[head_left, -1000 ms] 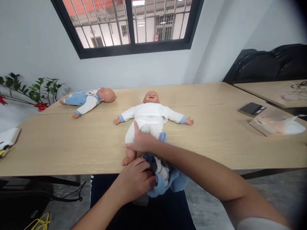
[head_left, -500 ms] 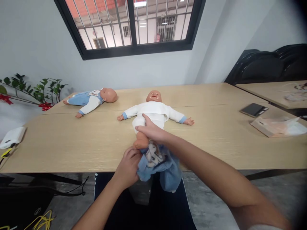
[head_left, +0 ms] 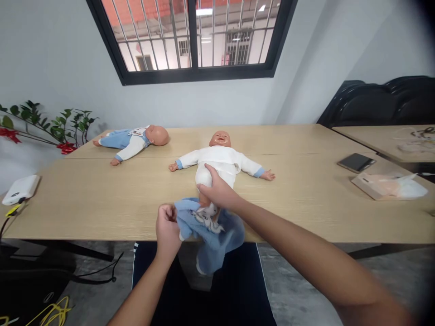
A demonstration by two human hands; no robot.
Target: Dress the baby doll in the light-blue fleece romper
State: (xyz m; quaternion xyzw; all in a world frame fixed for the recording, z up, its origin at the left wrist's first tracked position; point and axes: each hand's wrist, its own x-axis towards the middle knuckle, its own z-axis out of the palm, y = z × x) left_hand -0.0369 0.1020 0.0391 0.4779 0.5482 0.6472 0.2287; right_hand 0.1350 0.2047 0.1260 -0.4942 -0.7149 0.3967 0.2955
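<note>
A baby doll [head_left: 217, 155] lies face up on the table, its head toward the wall and both arms stretched sideways. It wears a white top with blue cuffs. Blue doll overalls [head_left: 222, 246] with a white animal picture are bunched around its lower legs and hang over the table's front edge. My left hand [head_left: 169, 231] pinches the left edge of the overalls. Around the doll's leg, just below the white cloth at its hips, my right hand [head_left: 220, 189] is closed, thumb on top. The feet are hidden in the blue cloth.
A second doll [head_left: 136, 139] in blue and white lies at the back left, near a plant [head_left: 64, 129]. A white box with a cable [head_left: 21, 190] sits at the left edge. Toward the right are a phone [head_left: 356, 162] and a tissue pack [head_left: 387, 185].
My left hand has moved left and slightly up, drawing the overalls' edge outward so that the cloth now covers the doll's foot. My right hand remains at the leg.
</note>
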